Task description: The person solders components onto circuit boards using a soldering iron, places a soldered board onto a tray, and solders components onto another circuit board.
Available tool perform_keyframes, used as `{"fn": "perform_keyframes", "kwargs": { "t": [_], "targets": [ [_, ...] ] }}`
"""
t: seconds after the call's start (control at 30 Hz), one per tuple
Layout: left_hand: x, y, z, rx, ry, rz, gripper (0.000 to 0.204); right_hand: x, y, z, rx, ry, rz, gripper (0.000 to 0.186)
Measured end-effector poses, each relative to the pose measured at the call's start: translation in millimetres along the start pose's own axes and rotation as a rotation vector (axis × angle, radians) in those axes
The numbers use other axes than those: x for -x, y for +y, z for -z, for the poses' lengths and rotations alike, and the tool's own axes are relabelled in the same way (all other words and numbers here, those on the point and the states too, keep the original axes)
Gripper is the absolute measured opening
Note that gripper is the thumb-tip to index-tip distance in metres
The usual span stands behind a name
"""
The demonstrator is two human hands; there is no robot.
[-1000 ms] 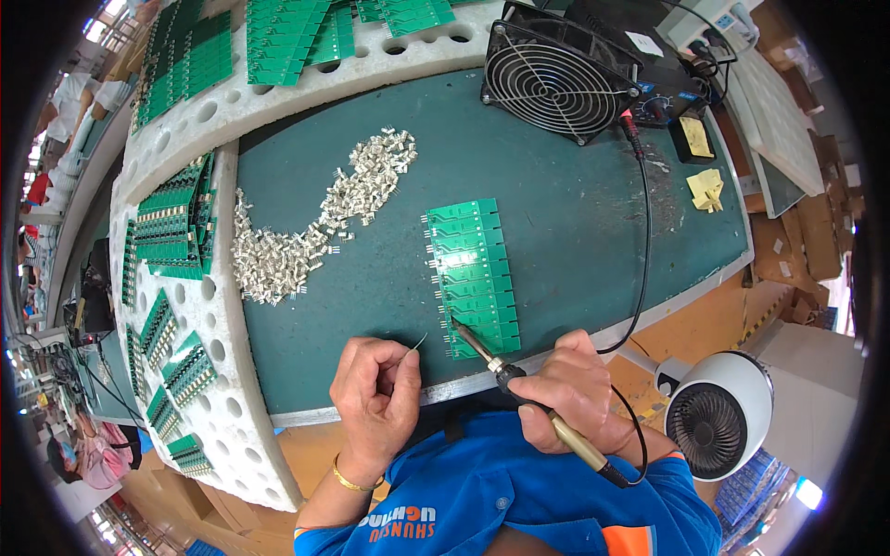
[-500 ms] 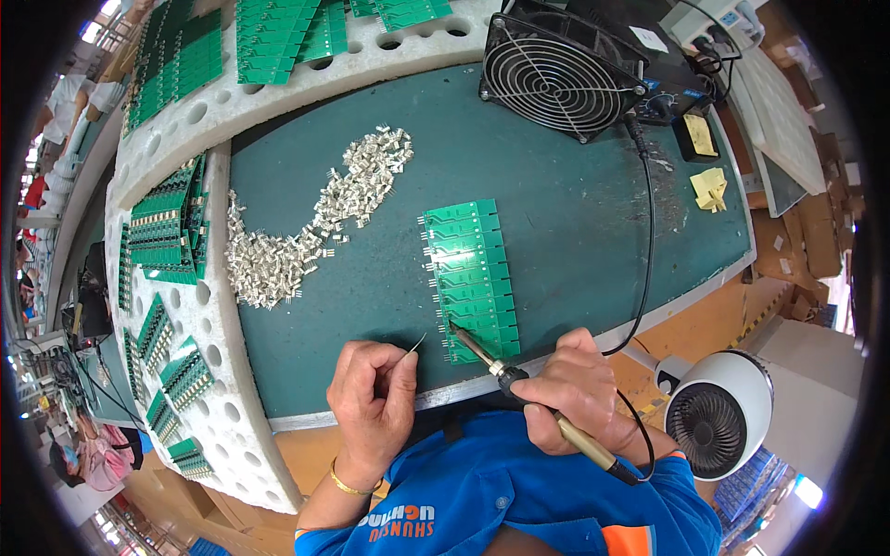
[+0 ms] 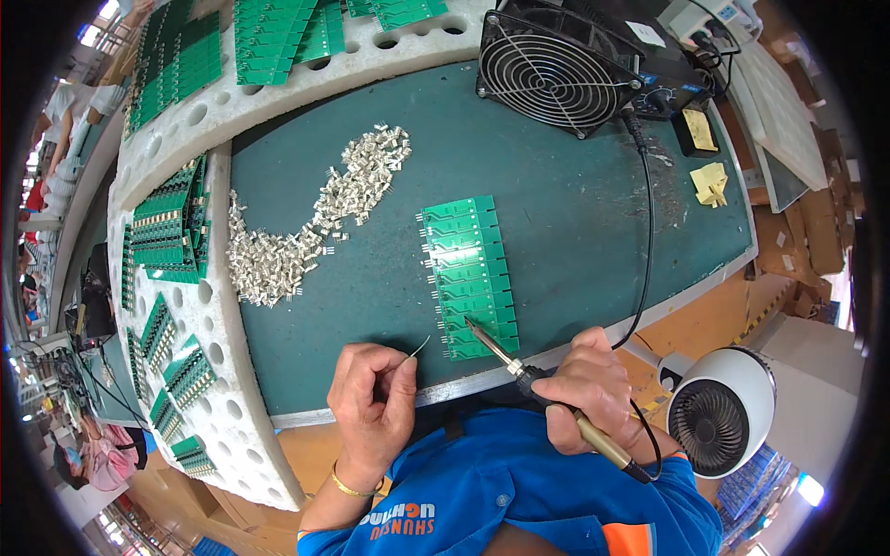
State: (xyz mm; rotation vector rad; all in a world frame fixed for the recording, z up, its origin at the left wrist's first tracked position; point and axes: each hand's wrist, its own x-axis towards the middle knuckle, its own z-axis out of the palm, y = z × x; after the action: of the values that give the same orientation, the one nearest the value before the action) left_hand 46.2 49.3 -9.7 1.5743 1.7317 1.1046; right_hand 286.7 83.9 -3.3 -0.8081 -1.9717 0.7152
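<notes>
A green circuit board panel point(image 3: 468, 269) lies on the dark green work mat, with small pins along its left edge. My right hand point(image 3: 593, 389) is closed round a soldering iron point(image 3: 593, 434); the iron's tip is over the lower part of the panel, and I cannot tell if it touches. Between thumb and forefinger, my left hand point(image 3: 373, 394) pinches a thin solder wire point(image 3: 422, 347). The wire's free end points toward the panel's lower left corner, apart from it. Left of the panel lies a curved heap of small white connectors point(image 3: 271, 262).
White foam trays point(image 3: 221, 371) hold several green boards point(image 3: 170, 232) at the left and back. A black square fan point(image 3: 559, 79) stands at the back beside a soldering station point(image 3: 669, 100). The iron's cable point(image 3: 651, 232) runs down the right side. A white round fan point(image 3: 721, 412) is at right.
My right hand has drawn the soldering iron slightly right, its tip moving away from the panel's left pin edge. My left hand stays nearly still, the wire end shifting very slightly.
</notes>
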Motion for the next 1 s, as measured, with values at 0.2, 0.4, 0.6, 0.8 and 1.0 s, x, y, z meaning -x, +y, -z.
{"fn": "perform_keyframes", "kwargs": {
  "t": [0.2,0.4,0.6,0.8,1.0],
  "targets": [
    [3,3,-3,0.015,-0.013,0.009,0.015,4,-4,-3,-0.009,-0.009,-0.005,0.022],
    [4,5,-8,0.006,0.011,-0.018,0.015,7,-9,-7,-0.007,-0.011,-0.009,0.024],
    [5,4,-10,0.008,0.02,-0.039,0.014,8,-10,-11,0.006,-0.006,-0.005,0.024],
    [3,5,-11,0.001,0.001,-0.048,0.013,8,-9,-12,0.018,0.002,0.001,0.025],
    [3,4,-12,-0.007,-0.011,-0.051,0.012,8,-8,-14,0.012,0.006,0.006,0.025]
  ]
}}
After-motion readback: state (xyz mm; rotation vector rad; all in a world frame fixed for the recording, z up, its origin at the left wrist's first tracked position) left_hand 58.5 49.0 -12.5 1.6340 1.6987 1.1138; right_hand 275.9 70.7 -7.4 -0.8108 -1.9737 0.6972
